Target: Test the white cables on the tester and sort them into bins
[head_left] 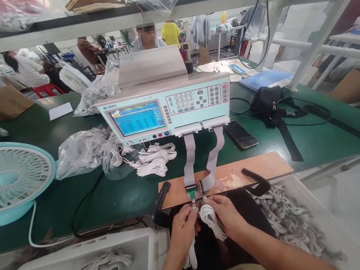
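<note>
Plugs are pinched in front of the test instrument [197, 97], from where I stand: the left hand [184, 226] has its grip closed on the left plug [193, 202], against a green board [192, 193]; the right hand [228, 214] grips the right plug [205, 198] just beside it. Grey ribbons [189, 157] reach there from the instrument. The step looks like connecting or unplugging, I can't tell which; next calls for a straight, steady move.
</note>
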`<action>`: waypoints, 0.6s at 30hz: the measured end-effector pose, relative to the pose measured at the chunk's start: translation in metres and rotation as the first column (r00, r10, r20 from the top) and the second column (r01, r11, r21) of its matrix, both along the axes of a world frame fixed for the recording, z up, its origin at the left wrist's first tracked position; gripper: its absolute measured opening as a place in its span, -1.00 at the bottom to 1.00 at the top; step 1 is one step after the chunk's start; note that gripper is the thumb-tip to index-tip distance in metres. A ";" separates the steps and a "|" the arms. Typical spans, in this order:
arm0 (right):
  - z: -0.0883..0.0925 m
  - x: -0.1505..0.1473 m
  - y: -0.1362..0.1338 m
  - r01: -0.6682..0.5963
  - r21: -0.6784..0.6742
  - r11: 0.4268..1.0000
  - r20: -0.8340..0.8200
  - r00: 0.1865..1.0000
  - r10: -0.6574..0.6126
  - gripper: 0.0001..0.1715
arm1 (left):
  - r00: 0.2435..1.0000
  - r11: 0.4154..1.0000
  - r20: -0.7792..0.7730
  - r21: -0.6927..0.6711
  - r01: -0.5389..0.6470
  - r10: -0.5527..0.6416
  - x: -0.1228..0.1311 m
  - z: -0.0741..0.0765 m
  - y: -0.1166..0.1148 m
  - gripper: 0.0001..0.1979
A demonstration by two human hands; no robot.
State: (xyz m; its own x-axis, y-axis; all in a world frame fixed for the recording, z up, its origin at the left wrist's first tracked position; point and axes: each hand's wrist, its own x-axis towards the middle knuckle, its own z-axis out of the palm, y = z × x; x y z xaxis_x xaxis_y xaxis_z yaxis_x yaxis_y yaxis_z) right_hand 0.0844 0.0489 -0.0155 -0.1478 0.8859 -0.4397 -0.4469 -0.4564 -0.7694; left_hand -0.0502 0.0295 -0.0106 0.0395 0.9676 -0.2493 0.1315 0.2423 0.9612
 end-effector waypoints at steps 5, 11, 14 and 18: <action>-0.002 0.002 -0.001 -0.016 0.025 1.000 -0.027 0.999 0.017 -0.51 | 0.988 0.988 0.049 -0.065 -0.142 0.145 0.009 -0.007 0.002 -0.66; 0.000 0.002 -0.002 -0.061 0.053 0.997 -0.059 0.996 0.064 -0.57 | 0.927 0.950 0.223 -0.148 -0.274 0.302 0.018 -0.017 -0.001 -0.63; -0.001 0.002 -0.002 -0.067 0.065 0.996 -0.067 0.995 0.072 -0.56 | 0.914 0.948 0.253 -0.083 -0.308 0.319 0.021 -0.022 -0.003 -0.63; -0.003 0.002 -0.003 -0.052 0.066 0.996 -0.052 0.997 0.056 -0.57 | 0.926 0.945 0.202 -0.001 -0.326 0.320 0.024 -0.025 -0.004 -0.61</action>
State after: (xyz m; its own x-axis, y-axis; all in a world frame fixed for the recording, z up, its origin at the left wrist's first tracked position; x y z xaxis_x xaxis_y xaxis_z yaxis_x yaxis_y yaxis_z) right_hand 0.0861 0.0462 -0.0190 -0.2181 0.9023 -0.3719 -0.4645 -0.4311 -0.7735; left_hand -0.0265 0.0256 -0.0359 -0.2316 0.9434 -0.2376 -0.1414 0.2090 0.9676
